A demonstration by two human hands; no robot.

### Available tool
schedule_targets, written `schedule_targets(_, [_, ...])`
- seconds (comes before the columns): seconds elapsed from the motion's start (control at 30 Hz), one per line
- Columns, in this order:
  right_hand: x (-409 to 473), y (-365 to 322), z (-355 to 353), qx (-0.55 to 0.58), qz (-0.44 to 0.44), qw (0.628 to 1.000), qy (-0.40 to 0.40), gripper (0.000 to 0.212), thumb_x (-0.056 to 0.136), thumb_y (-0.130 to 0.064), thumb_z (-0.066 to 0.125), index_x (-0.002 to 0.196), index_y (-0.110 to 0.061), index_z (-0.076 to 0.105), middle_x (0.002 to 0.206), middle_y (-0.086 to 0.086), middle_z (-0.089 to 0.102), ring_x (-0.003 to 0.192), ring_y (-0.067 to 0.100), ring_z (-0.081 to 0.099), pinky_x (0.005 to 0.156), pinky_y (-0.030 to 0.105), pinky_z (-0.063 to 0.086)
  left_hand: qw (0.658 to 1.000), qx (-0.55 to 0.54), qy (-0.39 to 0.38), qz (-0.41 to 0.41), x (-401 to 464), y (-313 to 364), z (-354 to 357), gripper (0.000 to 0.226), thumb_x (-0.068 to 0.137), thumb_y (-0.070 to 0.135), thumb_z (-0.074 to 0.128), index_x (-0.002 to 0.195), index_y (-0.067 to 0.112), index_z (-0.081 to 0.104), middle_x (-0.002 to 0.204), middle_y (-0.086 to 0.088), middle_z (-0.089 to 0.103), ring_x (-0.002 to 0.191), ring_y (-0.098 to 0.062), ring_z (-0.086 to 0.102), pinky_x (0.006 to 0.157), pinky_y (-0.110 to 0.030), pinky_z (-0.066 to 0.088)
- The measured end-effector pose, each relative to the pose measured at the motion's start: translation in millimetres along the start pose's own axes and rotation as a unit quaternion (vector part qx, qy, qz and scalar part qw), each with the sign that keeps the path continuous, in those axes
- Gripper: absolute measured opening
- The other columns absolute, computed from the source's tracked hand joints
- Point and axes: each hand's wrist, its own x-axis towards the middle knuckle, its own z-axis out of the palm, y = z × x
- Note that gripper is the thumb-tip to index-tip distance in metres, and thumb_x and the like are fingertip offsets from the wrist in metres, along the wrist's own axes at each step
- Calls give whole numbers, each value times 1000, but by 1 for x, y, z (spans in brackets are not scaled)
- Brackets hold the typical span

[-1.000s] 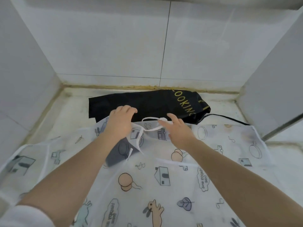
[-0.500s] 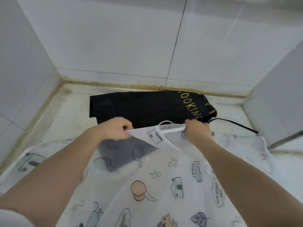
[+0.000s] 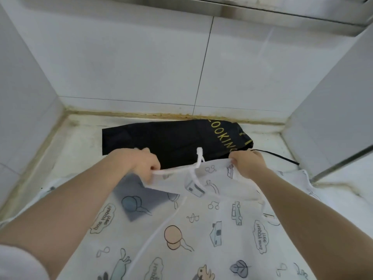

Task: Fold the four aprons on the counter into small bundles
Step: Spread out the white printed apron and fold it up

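The worktop [image 3: 80, 142] runs back to a tiled wall [image 3: 141, 67], with side walls closing in at its left and right edges. Spread over most of its near part lies the white cartoon-print apron [image 3: 191, 229], its top edge lifted off the surface and stretched between my hands. Behind it, against the back edge and nearer the back right corner, sits the black apron [image 3: 171, 142], already folded into a long bundle with yellow lettering at its right end and a black strap [image 3: 276, 157] trailing toward the right edge. My left hand [image 3: 141, 164] has its fingers curled tight, pinching the white apron's top hem. My right hand [image 3: 248, 164] pinches the same hem further right. A white neck cord [image 3: 198, 158] loops up between them.
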Motion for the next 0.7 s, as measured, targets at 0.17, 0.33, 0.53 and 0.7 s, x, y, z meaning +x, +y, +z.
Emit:
schedule_targets(0.17, [-3,0,-3,15,28,998,-51,16,95,-9,42,91,-24,45,88,-2,53,85,22,50,77,30,36,903,-88,418,43,-18,-17,-12,9,91,7,49,91,12,42,75,-7,55,59,-25,50,50,-29,33])
schedule_targets(0.33, [4,-7,-22,14,50,998,-29,16,94,-7,37,93,-22,40,94,5,55,85,27,53,73,33,41,788,62,608,75,-42,-24,-2,12,77,11,38,89,8,39,70,-16,54,38,-22,42,41,-12,20])
schedule_targets(0.53, [16,-23,-17,32,10,999,27,25,101,-34,34,107,-13,45,104,8,61,92,26,55,80,36,40,878,74,459,-114,-25,-58,35,37,71,4,67,107,10,58,111,-12,52,107,-32,46,91,-43,32])
schedule_targets(0.7, [15,-38,18,-36,-25,998,42,34,94,-20,49,127,-18,40,123,4,55,118,25,46,102,36,34,903,108,347,-228,11,-40,42,48,75,12,63,121,20,49,136,-7,28,133,-31,16,109,-44,15])
